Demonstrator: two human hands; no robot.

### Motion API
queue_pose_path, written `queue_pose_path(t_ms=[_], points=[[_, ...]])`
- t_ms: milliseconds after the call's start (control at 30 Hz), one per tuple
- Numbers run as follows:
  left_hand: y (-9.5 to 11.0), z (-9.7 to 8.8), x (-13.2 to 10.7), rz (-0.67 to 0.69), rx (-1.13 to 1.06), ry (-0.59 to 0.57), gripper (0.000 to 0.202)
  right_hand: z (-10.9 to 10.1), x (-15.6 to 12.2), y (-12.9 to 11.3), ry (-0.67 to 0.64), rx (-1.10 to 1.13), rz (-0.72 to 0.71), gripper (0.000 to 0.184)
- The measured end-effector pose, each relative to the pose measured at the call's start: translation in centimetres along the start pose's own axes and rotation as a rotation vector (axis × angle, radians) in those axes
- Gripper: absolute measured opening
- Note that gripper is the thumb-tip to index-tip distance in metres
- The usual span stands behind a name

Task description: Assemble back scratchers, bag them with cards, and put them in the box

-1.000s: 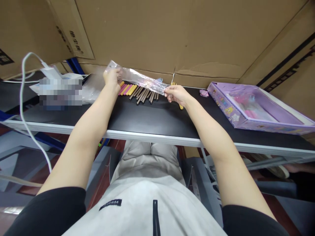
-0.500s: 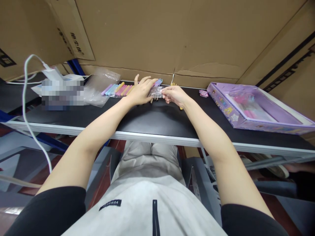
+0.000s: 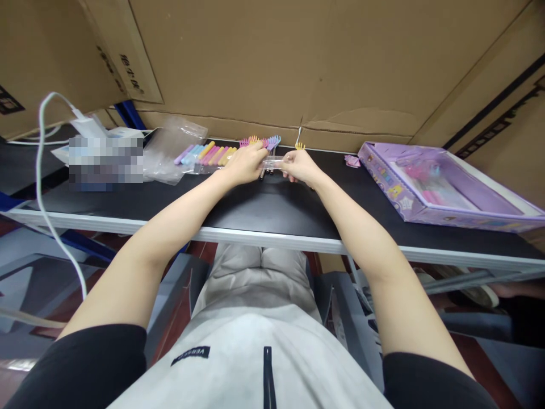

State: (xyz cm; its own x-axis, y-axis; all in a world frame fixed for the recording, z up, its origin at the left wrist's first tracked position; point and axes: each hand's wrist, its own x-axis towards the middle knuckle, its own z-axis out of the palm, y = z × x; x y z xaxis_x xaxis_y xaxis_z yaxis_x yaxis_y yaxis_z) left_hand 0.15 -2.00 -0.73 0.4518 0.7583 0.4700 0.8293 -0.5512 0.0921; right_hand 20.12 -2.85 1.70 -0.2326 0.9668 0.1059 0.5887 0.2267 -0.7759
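Note:
A clear plastic bag [image 3: 272, 163] is stretched between my two hands above the black table. My left hand [image 3: 247, 163] has its fingers curled round the bag's left part. My right hand [image 3: 301, 165] pinches the right end between thumb and fingers. Behind and under the hands lie slim sticks with coloured claw-like ends [image 3: 273, 142], in pink, yellow and blue; their lower parts are mostly hidden. One with a yellow claw-like end [image 3: 300, 146] lies beyond my right hand. To the left of my left hand is a row of several pastel pens [image 3: 207, 153], partly in clear plastic.
Clear plastic bags [image 3: 170, 150] lie at the left, beside a white plug with a cable [image 3: 87, 128]. A purple open box [image 3: 409, 210] with packaged items stands at the right. Near it lies a small pink piece [image 3: 352, 161]. Cardboard [image 3: 272, 68] walls the table's back.
My left hand's spread fingers have curled onto the bag, uncovering more claw-like ends behind it. The bag is now pulled into a narrow strip between both hands.

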Motion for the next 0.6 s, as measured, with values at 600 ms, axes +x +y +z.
queue_pose_path(t_ms=[600], points=[[-0.3, -1.8, -0.1, -0.022, 0.114, -0.013, 0.026, -0.7, 1.0, 1.8, 0.133, -0.700, -0.703, 0.043]])
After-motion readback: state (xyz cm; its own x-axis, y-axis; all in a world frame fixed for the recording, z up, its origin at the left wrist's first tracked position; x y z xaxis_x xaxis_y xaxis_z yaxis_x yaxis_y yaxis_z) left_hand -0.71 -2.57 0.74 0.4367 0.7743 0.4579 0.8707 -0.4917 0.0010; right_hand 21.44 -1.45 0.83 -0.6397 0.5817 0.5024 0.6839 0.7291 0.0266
